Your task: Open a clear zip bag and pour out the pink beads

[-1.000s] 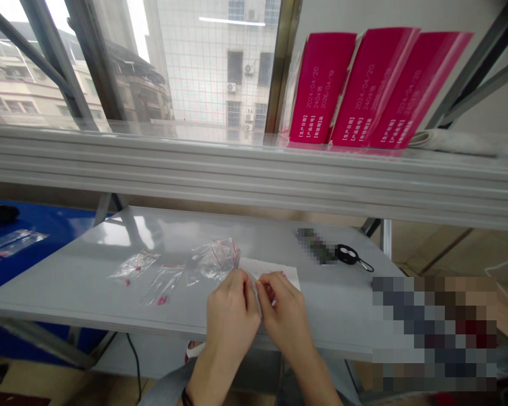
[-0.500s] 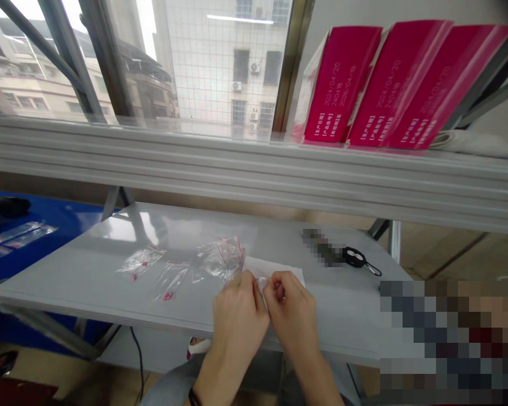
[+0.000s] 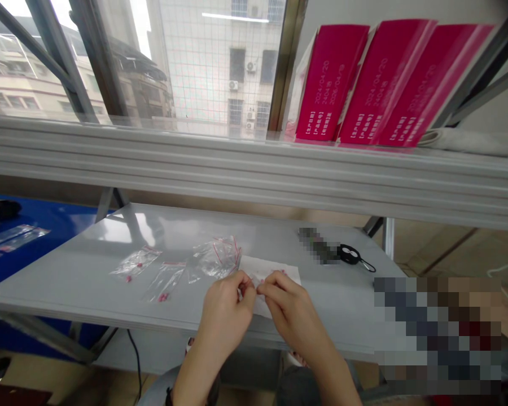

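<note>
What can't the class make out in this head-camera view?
Head view:
- Whatever the left hand and right hand pinch: hidden by fingers.
- White paper's lower part: covered by both hands.
- Object beside the black key fob: pixelated.
- Pink bits in the plastic bags: too small.

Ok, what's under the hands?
A white paper sheet lies under the right hand, on the grey table, which also runs under the left hand. Whatever lies directly beneath either hand is covered.

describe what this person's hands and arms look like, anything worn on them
The left hand and right hand are bare, with no gloves, and no sleeve shows on either arm. A thin dark band circles the left wrist; whether it is a bracelet or a strap is too hard to tell.
</note>
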Demonstrator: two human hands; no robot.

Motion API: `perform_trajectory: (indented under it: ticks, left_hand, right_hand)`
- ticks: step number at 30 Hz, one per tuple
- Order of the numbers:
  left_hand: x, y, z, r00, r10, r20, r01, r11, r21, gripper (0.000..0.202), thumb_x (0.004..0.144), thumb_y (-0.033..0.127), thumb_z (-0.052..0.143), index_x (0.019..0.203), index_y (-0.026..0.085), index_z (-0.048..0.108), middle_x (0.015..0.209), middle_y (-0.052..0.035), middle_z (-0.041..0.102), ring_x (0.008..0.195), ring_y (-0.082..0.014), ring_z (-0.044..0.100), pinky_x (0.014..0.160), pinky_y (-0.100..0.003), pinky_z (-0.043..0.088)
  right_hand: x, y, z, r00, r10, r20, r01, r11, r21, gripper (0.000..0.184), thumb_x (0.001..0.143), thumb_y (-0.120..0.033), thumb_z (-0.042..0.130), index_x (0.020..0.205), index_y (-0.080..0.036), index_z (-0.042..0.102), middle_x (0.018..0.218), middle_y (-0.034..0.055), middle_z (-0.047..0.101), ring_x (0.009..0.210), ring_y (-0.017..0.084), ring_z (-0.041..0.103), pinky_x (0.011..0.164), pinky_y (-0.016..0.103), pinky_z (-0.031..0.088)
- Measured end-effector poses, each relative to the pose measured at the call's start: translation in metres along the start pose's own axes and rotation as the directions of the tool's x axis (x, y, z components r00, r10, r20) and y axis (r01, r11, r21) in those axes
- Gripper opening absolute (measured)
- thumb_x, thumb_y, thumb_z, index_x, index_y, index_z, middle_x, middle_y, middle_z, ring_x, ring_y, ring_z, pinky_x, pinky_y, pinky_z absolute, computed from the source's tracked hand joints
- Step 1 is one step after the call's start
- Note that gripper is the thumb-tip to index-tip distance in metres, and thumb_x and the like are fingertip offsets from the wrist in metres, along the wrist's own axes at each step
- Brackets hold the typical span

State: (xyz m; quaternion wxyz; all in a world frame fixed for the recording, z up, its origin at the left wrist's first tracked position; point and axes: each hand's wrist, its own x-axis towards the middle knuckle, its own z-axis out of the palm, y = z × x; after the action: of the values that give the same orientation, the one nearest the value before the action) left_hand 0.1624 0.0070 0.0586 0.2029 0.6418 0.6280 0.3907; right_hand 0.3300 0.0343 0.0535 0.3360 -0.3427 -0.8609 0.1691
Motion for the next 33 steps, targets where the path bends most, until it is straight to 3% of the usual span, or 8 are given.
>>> perform_trajectory:
  ticks: [9,12,15,19,21,24,27,33]
  left_hand:
    - [0.002,0.004,-0.001,0.999,-0.051,-0.019,0.039,0.919,-0.393,0.031,0.095,0.040,0.053,0.070,0.020,0.054,0.061,0.0042,0.047,0.058,-0.0142,0.043,0.055,-0.025,0.030]
    - [0.000,0.003,-0.003,0.984,-0.044,0.170,0.124,0.862,-0.491,0.039,0.096,0.042,0.051,0.064,0.020,0.054,0.060,0.0033,0.045,0.057,-0.0137,0.042,0.052,-0.025,0.031]
    - [-0.005,0.000,0.000,0.896,0.031,0.443,0.199,0.863,-0.463,0.033,0.093,0.034,0.053,0.066,0.018,0.063,0.061,0.0013,0.054,0.056,-0.0135,0.047,0.051,-0.023,0.033]
    - [-0.010,-0.003,0.019,0.864,0.084,0.497,0.226,0.816,-0.531,0.020,0.087,0.032,0.066,0.101,0.021,0.075,0.089,-0.0042,0.070,0.074,-0.0174,0.061,0.061,-0.024,0.045]
    - [-0.011,-0.001,0.030,0.889,0.094,0.449,0.264,0.696,-0.668,0.031,0.088,0.033,0.068,0.117,0.024,0.071,0.107,-0.0070,0.071,0.092,-0.0207,0.065,0.076,-0.028,0.050]
    - [-0.010,0.009,0.043,0.942,0.074,0.326,0.280,0.361,-0.890,0.054,0.092,0.034,0.066,0.144,0.030,0.052,0.131,-0.0091,0.065,0.118,-0.0233,0.061,0.099,-0.036,0.045]
    - [-0.009,0.020,0.048,0.981,-0.066,0.183,0.187,0.057,-0.981,0.071,0.093,0.036,0.066,0.155,0.035,0.031,0.139,-0.0090,0.061,0.126,-0.0223,0.058,0.103,-0.037,0.043]
    - [-0.002,0.020,0.043,0.906,-0.410,0.110,0.067,-0.117,-0.991,0.048,0.090,0.038,0.066,0.135,0.025,0.054,0.127,-0.0103,0.068,0.104,-0.0213,0.069,0.076,-0.029,0.053]
  right_hand:
    - [0.002,-0.001,0.001,0.992,0.068,-0.102,-0.049,0.982,0.181,0.032,0.102,-0.020,0.049,0.125,-0.027,0.071,0.094,0.0063,0.067,0.083,0.019,0.063,0.075,0.030,0.050]
    - [0.003,0.009,0.001,0.961,0.167,-0.222,-0.090,0.943,0.321,0.026,0.099,-0.025,0.057,0.118,-0.025,0.075,0.093,0.0065,0.069,0.082,0.019,0.064,0.071,0.029,0.051]
    - [0.003,0.019,0.001,0.919,0.285,-0.274,-0.125,0.867,0.482,0.022,0.094,-0.029,0.063,0.110,-0.024,0.078,0.090,0.0059,0.068,0.079,0.019,0.062,0.068,0.029,0.052]
    - [0.001,0.024,0.002,0.859,0.441,-0.259,-0.138,0.687,0.713,0.020,0.087,-0.035,0.073,0.103,-0.025,0.080,0.088,0.0046,0.066,0.075,0.017,0.059,0.064,0.028,0.050]
    - [0.001,0.021,0.002,0.835,0.501,-0.225,-0.130,0.579,0.805,0.021,0.082,-0.037,0.078,0.099,-0.025,0.081,0.088,0.0045,0.066,0.075,0.017,0.059,0.063,0.028,0.050]
    - [0.003,0.014,0.004,0.814,0.558,-0.158,-0.124,0.434,0.892,0.023,0.076,-0.037,0.082,0.096,-0.025,0.082,0.082,0.0036,0.067,0.066,0.015,0.055,0.058,0.027,0.047]
    - [0.007,0.006,0.012,0.817,0.564,-0.121,-0.124,0.377,0.918,0.021,0.076,-0.032,0.082,0.096,-0.024,0.082,0.074,0.0012,0.065,0.058,0.011,0.048,0.055,0.025,0.043]
    - [0.017,-0.014,0.035,0.825,0.566,0.005,-0.244,0.348,0.905,0.020,0.079,-0.025,0.074,0.096,-0.022,0.081,0.076,0.0018,0.071,0.058,0.011,0.050,0.054,0.024,0.042]
